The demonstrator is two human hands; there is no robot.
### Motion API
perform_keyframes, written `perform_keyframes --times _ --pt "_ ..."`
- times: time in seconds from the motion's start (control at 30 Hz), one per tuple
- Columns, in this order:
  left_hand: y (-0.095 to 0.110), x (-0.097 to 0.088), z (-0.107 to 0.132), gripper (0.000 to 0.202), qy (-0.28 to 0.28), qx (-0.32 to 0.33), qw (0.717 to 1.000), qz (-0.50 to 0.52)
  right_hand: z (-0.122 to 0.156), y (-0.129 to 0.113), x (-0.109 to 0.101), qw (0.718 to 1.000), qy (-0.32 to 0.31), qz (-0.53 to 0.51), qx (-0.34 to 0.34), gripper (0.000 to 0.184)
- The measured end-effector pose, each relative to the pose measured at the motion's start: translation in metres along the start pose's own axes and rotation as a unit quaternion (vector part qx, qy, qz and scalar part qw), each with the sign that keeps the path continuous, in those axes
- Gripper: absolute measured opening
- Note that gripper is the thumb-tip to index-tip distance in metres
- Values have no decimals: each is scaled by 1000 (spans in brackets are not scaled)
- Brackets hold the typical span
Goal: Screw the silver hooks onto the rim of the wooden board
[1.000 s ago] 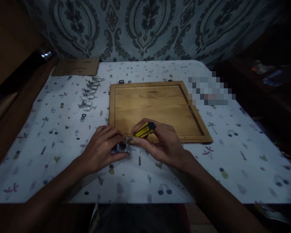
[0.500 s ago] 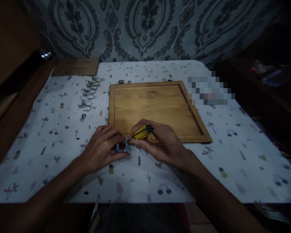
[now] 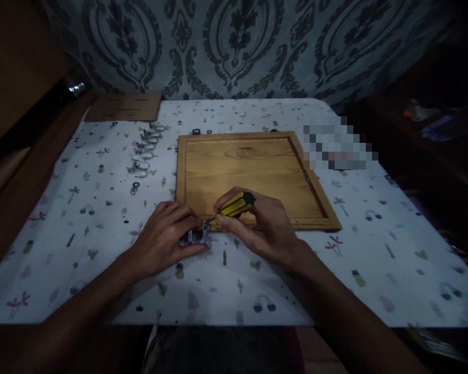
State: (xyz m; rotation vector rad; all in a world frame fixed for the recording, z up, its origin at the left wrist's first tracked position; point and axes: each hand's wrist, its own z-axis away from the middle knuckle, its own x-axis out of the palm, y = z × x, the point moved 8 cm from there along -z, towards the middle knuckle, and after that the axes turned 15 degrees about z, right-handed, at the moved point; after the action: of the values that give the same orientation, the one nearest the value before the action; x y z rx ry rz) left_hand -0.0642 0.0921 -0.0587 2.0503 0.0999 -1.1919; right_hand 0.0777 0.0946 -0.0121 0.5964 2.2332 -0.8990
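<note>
My right hand (image 3: 263,221) is closed around the yellow and black handle of a screwdriver (image 3: 236,204). The thin shaft slants down to the left, and its tip is at a small shiny metal bracket (image 3: 205,235). Thumb and fingers of my left hand (image 3: 166,236) grip this bracket at the near edge of a framed wooden panel (image 3: 242,171), close to its front left corner. The fingers cover part of the bracket. The panel lies flat on the table, its recessed side up.
Several curved metal fittings (image 3: 144,148) lie in a row left of the panel, on a patterned white tablecloth (image 3: 101,208). A piece of cardboard (image 3: 122,106) rests at the back left. A pixelated patch (image 3: 337,143) covers something right of the panel.
My right hand has drawn the screwdriver slightly right and up, so more of its shaft shows. My left hand stays at the bracket.
</note>
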Motion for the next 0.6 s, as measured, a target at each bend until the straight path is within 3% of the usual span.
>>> perform_keyframes --times 0.6 --pt "0 0 0 36 -1 -3 1000 1 1 -3 4 999 0 19 -26 16"
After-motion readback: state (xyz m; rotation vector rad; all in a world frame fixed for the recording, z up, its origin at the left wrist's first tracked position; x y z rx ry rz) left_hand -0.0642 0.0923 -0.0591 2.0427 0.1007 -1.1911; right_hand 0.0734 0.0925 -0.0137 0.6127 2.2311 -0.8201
